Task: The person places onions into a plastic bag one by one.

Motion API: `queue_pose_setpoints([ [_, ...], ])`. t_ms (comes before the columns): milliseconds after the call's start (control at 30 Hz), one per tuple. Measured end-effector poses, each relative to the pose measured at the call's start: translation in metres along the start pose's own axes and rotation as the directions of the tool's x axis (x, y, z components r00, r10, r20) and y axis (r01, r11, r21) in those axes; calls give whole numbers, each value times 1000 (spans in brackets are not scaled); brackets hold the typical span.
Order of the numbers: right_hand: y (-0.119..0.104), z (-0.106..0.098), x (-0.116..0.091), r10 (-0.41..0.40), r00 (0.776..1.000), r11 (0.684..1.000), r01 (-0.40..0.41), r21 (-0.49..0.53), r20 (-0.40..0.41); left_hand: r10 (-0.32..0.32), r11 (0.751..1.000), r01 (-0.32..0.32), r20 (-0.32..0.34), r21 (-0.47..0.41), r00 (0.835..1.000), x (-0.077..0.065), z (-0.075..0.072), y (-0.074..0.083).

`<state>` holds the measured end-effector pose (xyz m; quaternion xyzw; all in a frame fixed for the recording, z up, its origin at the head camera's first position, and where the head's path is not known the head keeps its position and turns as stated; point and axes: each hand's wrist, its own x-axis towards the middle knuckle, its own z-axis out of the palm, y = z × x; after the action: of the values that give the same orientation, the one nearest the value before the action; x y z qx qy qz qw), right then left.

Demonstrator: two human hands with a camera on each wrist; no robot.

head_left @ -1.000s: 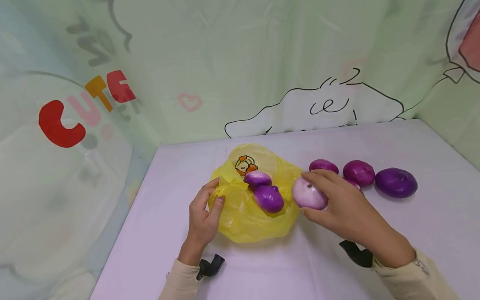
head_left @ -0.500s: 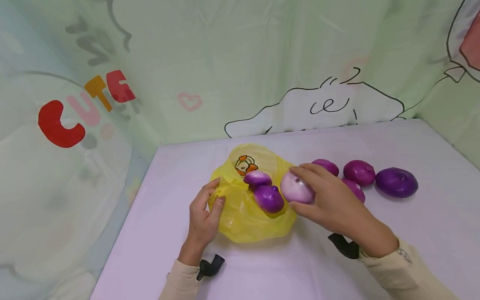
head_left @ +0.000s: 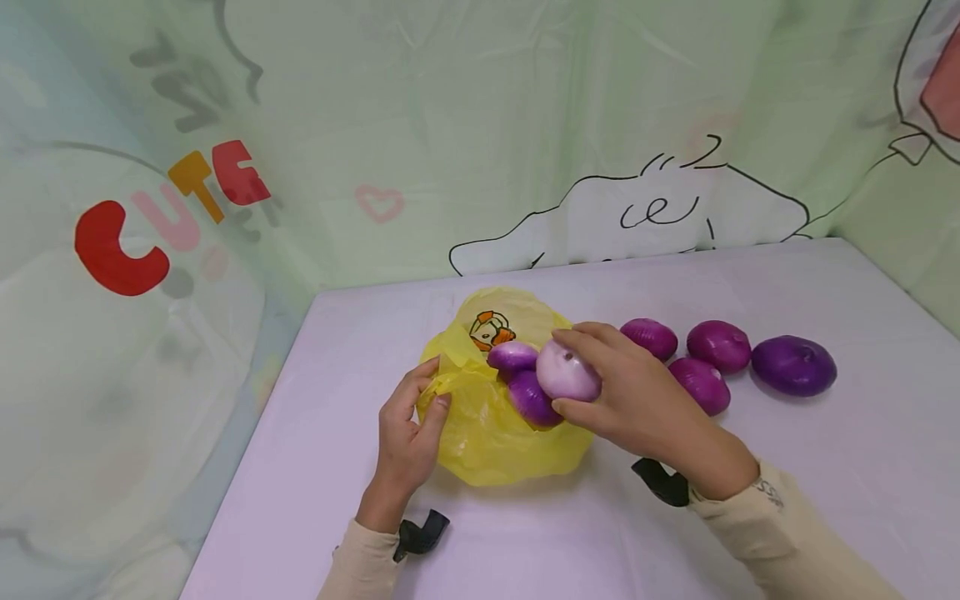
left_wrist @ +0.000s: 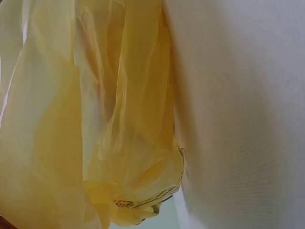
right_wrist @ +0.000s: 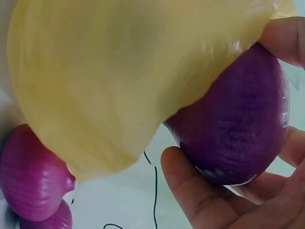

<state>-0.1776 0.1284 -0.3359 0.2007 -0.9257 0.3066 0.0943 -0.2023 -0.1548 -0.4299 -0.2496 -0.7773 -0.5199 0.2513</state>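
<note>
My left hand (head_left: 408, 429) pinches the left rim of a yellow plastic bag (head_left: 480, 433), its thumb at the front edge. Two purple onions (head_left: 513, 357) show in the bag's mouth, one partly covered. Over that mouth my right hand (head_left: 648, 400) grips another onion (head_left: 567, 372), with its pale lilac end towards the head camera. In the right wrist view this onion (right_wrist: 238, 114) has a dark purple side; fingers curl round it and the bag (right_wrist: 86, 86) overlaps part of it. Only the crinkled bag (left_wrist: 128, 119) and tabletop fill the left wrist view.
Right of the bag lie several more onions: magenta ones (head_left: 718, 346) in a loose cluster and a darker purple one (head_left: 793, 365) furthest right. A pale lilac cloth (head_left: 337, 350) covers the table. Printed curtains (head_left: 525, 125) close off the back and sides.
My right hand has moved left with its onion, from beside the bag's right edge to over its mouth. Another magenta onion has come into full view. The left hand stays at the rim.
</note>
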Motion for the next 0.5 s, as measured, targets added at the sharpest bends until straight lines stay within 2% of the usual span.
queue_pose_setpoints([
  [200,-3,5,5,-12,1000,1000,12,22,5,4,1000,-4,4,-14,1000,0,0,0],
  [500,-10,13,12,25,999,999,-26,28,39,13,1000,-13,3,-21,1000,-1,1,1],
])
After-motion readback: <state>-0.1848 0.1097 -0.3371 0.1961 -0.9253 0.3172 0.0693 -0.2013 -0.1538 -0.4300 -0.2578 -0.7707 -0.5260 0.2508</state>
